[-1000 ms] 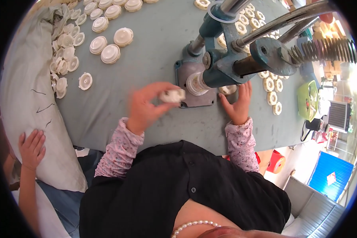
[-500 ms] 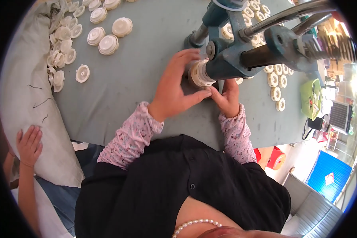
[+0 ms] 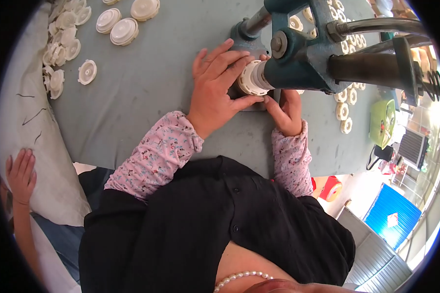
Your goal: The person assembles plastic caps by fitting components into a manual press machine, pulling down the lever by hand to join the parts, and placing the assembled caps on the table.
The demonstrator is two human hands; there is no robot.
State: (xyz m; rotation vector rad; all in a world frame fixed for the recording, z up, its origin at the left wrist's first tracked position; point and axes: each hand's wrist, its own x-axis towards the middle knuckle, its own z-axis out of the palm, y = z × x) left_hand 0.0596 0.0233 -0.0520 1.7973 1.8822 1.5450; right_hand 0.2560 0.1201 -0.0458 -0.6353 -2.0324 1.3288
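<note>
A white round plastic part (image 3: 250,79) with a notched rim sits under the ram of a dark green hand press (image 3: 305,63). Around its left side curves my left hand (image 3: 216,87), fingertips on the far rim and thumb along the near edge. On the other side, my right hand (image 3: 287,113) grips the part with its thumb tip at the near rim; the press hides most of its fingers. The two thumbs nearly meet in front of the part.
Several white caps (image 3: 124,31) lie far left beside a heap of white rings (image 3: 66,44). Cream rings (image 3: 342,111) are spread right of the press. A grey cloth bag (image 3: 39,122) bounds the left side, with another person's hand (image 3: 22,176) on it. A green basket (image 3: 382,122) hangs right.
My left fingers, raised and blurred before, have come down around the far side of the part. The view has shifted, so the table things sit higher and further left.
</note>
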